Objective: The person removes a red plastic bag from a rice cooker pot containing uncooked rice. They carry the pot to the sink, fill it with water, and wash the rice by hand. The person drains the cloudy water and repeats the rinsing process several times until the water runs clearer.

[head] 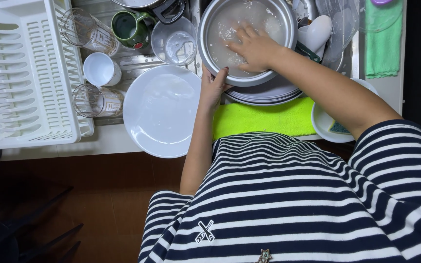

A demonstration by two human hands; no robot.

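Seen from above, at the sink end of a white worktop (108,139). Left hand (213,87) clamped on the near rim of a round metal pot (278,29), thumb hooked over the edge and fingers underneath, pinching the rim. Right hand (252,48) flat inside the pot, fingers spread and pressed against the wet, cloudy bottom (whether anything lies under the palm, cannot tell). Pot tilted toward the body, resting over a stack of plates (264,96) in the sink, its near rim just above them.

Just left of the left hand, a large white plate (159,114), reaching to the worktop's front edge. Behind it a clear round container (174,41) and a green mug (130,28). Further left a small white cup (101,69), mouth up, between two clear glasses lying on their sides: one (86,31) toward the back, one (93,101) nearer the front. White plastic dish rack (23,73) at the worktop's left end.

Along the front edge, under the forearms, a bright yellow-green cloth (269,119). At its right, a white bowl (323,125) holding a sponge (339,128), partly hidden by the right arm. Green towel (383,46) at the back right corner.
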